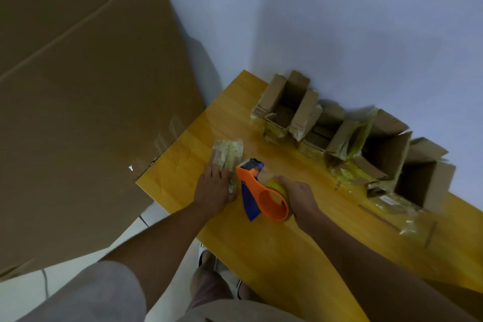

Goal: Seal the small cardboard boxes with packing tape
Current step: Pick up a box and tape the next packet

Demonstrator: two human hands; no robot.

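Orange plastic tape dispenser (pixel 264 191) sits in the right grip (pixel 300 197), fingers curled round its roll; the left grip (pixel 214 188) presses flat on a tape-wrapped small box (pixel 227 155) just beside it on the yellow wooden counter (pixel 287 256).

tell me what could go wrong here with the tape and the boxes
1. The left hand lies right beside the blade end of the orange and blue tape dispenser gripped by the right hand; a slip could nick its fingers.
2. That left hand presses only one end of the small tape-wrapped box, so pulling the tape might drag it across the glossy wooden table.
3. The open cardboard boxes have crumpled, tape-covered flaps that may not close flat.
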